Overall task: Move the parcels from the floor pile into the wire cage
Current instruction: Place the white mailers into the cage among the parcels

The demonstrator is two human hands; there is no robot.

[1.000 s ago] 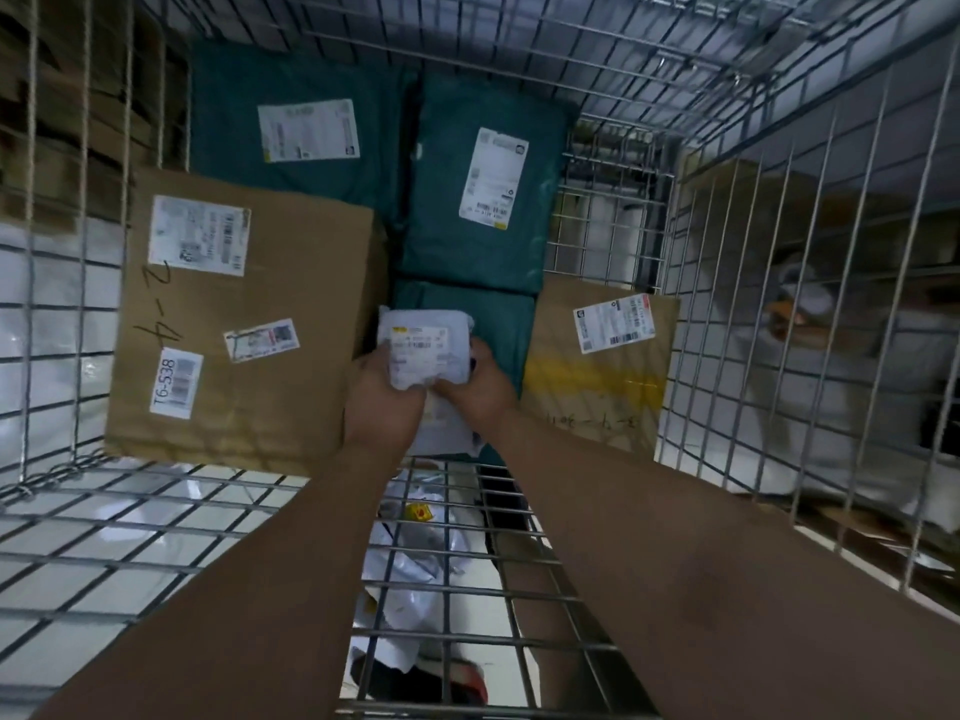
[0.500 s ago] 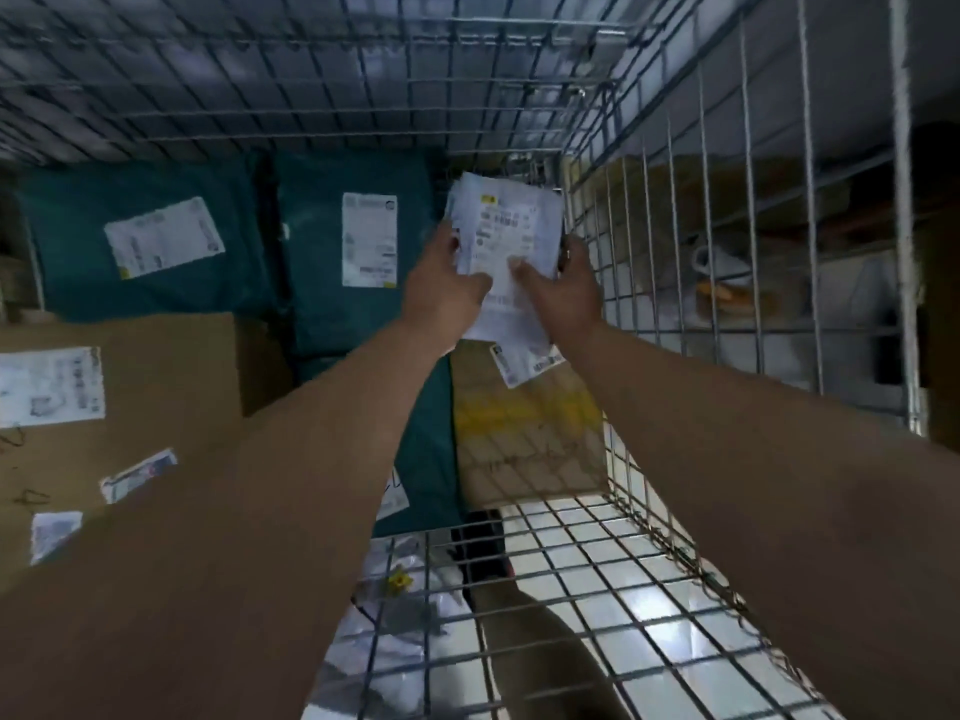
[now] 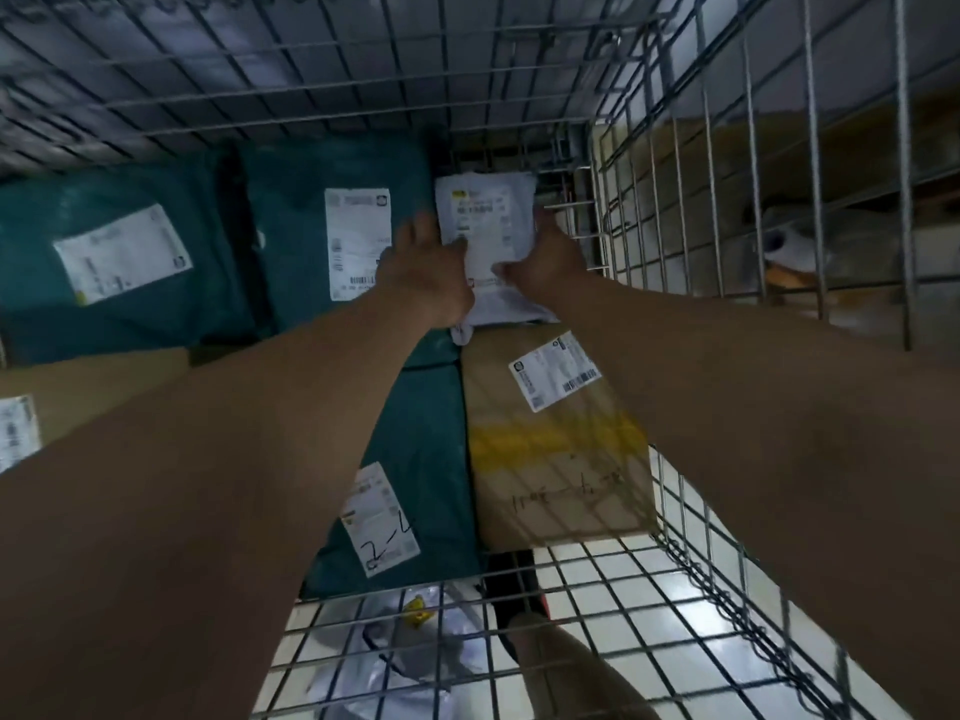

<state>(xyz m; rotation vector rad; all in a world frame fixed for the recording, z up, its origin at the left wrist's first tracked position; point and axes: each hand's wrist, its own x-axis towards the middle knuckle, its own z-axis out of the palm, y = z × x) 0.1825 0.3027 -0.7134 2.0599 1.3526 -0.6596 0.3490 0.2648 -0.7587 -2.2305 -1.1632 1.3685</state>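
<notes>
Both my arms reach deep into the wire cage point(image 3: 649, 210). My left hand point(image 3: 428, 275) and my right hand point(image 3: 545, 257) grip a small white soft parcel point(image 3: 488, 220) with a printed label, one hand on each side. I hold it in the far right corner of the cage, beyond a brown cardboard box point(image 3: 556, 444) with yellow tape. Its lower edge hangs over that box's far end. Whether it rests on anything I cannot tell.
Three teal parcels point(image 3: 322, 236) point(image 3: 114, 262) point(image 3: 415, 480) and a large brown box point(image 3: 88, 392) fill the cage's left and middle. White bagged parcels point(image 3: 395, 652) lie on the floor below the cage front, beside my shoe point(image 3: 517, 589). Cartons show through the right wall.
My hands carried the white parcel from the cage's middle toward the far right corner and lowered it a little there. My view has tilted downward into the cage.
</notes>
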